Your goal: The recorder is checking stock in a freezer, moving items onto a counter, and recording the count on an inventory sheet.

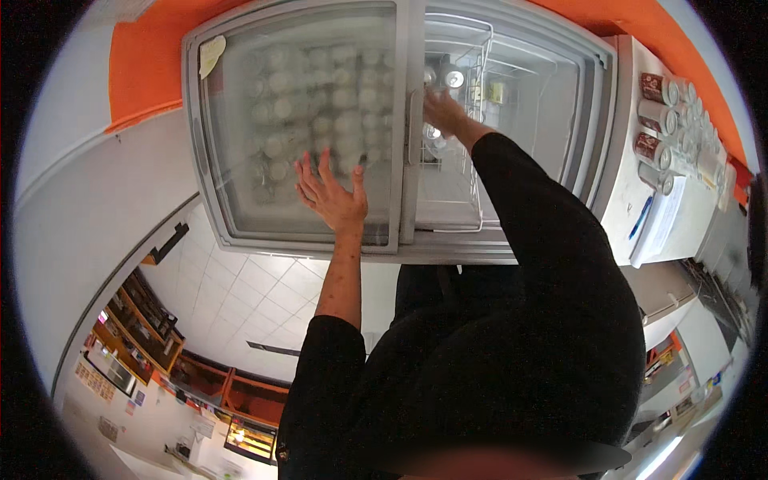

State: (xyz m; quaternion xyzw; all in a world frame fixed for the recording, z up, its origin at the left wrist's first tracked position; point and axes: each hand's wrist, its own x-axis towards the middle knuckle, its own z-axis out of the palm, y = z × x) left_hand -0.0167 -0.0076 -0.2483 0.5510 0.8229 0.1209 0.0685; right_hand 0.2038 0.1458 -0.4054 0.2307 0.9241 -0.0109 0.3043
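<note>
Below me is a chest cooler with a grey frame and sliding glass lids. My left hand point(336, 196) is open, fingers spread over the fogged left glass lid point(240, 204); whether it presses on the glass I cannot tell. Under that glass many pale round can tops show dimly. Through the uncovered right side, my right hand point(444, 112) reaches in beside a white wire basket divider point(482, 152). Its fingers are smeared and partly behind the lid's edge, so any hold is unclear. A silver-topped can point(454, 78) stands just beyond it, with another can point(434, 133) close by.
On the white counter point(620, 144) to the right stand several brown-and-silver cans point(654, 118). A blue pen point(640, 218) and white papers point(662, 220) lie nearer me. An orange-and-white wall borders the cooler's far side. Tiled floor point(256, 292) and shelves point(140, 320) are at lower left.
</note>
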